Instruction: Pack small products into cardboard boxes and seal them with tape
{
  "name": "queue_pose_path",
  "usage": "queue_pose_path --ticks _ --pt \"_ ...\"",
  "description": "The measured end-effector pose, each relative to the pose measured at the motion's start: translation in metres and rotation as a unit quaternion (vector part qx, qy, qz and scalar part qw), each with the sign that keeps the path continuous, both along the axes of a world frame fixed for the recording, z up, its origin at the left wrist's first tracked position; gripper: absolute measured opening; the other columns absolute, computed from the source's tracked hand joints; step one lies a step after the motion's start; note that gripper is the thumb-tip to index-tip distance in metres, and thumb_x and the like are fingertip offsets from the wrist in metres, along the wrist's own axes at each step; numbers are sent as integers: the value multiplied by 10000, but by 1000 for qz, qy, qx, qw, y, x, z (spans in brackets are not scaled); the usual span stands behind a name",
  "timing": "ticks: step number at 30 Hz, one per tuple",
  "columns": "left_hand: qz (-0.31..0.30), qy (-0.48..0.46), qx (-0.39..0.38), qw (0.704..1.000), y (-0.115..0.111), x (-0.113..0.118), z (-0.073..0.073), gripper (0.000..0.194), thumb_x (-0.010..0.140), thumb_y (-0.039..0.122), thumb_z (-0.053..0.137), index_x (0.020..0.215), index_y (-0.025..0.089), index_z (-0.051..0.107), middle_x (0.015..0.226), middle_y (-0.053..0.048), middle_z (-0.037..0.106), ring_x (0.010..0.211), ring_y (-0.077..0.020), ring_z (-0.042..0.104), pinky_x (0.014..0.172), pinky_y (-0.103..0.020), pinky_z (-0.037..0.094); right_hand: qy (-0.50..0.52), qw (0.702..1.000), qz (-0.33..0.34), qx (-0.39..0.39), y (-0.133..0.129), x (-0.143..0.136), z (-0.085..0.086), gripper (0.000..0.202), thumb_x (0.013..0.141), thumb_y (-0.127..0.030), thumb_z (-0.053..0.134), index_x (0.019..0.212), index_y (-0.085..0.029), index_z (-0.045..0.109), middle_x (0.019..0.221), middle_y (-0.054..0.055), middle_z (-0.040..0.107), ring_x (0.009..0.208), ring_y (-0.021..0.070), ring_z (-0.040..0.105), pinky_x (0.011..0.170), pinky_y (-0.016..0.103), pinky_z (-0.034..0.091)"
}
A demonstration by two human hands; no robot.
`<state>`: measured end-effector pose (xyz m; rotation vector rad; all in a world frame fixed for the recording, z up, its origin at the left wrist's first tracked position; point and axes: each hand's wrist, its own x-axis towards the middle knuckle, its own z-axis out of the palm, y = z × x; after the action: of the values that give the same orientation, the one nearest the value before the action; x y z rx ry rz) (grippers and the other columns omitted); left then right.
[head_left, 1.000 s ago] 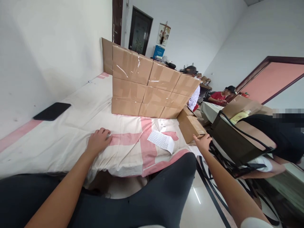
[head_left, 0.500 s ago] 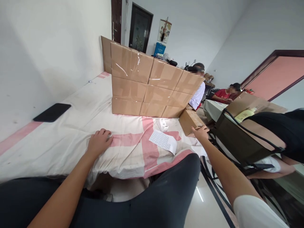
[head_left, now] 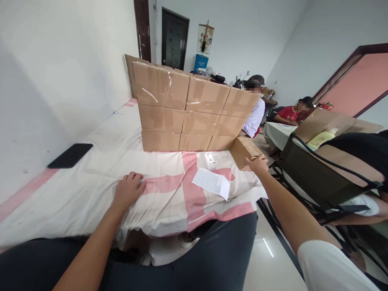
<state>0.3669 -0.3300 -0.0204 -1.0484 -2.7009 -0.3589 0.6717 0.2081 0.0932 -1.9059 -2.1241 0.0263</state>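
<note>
My right hand rests on the near end of a cardboard box at the table's right edge, its fingers over the box's top edge. My left hand lies on the cloth-covered table with its fingers spread; something small and pale shows by its fingertips, too small to name. Between the hands lie a sheet of labels and a small white box. Behind them stands a wall of stacked, taped cardboard boxes.
A black phone-like slab lies at the left by the wall. At the right is a dark chair with a person on it. Two other people sit farther back, one in red, one in a pale shirt.
The view has shifted slightly. My right hand stays at the box's near end, and my left hand remains in the same place on the cloth.
</note>
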Motion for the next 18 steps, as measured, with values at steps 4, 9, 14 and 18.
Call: queue_pose_path --ticks 4,9,14,18 --pt "6 1 -10 1000 2 0 0 340 961 425 413 1095 187 615 1158 -97 600 1029 -288 551 812 -394 419 6 999 1 -36 4 -10 5 1021 822 -769 539 1514 -88 224 1346 286 490 1241 405 566 1005 486 458" --pt "-1 12 -12 1000 -1 1 0 333 967 406 407 1107 194 622 1149 -94 612 1011 -276 564 820 -382 428 27 999 8 -42 13 -30 6 948 839 -734 556 1488 -104 270 1335 284 521 1238 402 575 1000 479 462" --pt "-14 10 -2 1000 -3 -2 -5 338 959 395 403 1096 190 633 1160 -100 622 989 -265 578 822 -381 441 70 997 13 -34 22 -49 2 935 840 -706 587 1489 -110 273 1338 291 489 1228 400 579 985 471 459" --pt "-18 3 11 1000 -4 -8 -13 376 948 431 384 1105 193 629 1159 -104 630 976 -263 586 835 -389 458 108 993 28 -31 23 -49 -8 979 840 -693 596 1539 -130 205 1356 278 429 1187 399 597 945 461 470"
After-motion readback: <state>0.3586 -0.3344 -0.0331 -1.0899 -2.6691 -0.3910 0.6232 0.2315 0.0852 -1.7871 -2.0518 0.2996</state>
